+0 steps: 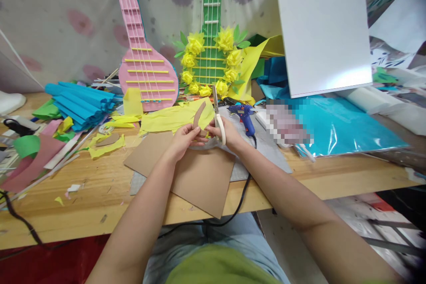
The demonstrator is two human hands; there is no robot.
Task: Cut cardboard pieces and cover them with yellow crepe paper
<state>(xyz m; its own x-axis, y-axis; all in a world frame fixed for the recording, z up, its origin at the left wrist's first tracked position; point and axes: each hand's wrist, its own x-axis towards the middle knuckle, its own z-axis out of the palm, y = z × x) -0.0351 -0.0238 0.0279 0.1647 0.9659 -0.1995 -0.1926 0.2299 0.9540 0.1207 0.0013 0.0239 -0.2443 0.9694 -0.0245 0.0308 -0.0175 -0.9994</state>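
Note:
Between the fingertips of my left hand (187,140) is a narrow curved strip of brown cardboard (199,115), its free end pointing up. My right hand (226,132) is closed around white-handled scissors (219,129), whose metal blades point up and away from me. The fingers of both hands nearly meet at the strip's lower end; whether the right fingertips also touch it I cannot tell. Just below my hands lies a large sheet of brown cardboard (203,177). Yellow crepe paper (166,117) is spread right behind them.
A blue glue gun (244,117) stands right of my hands, its black cord running over the table edge. Behind are a pink paper instrument (148,71) and a green one (209,62) with yellow flowers. Blue crepe paper (81,104) and scraps lie left; a blue packet (346,126) lies right.

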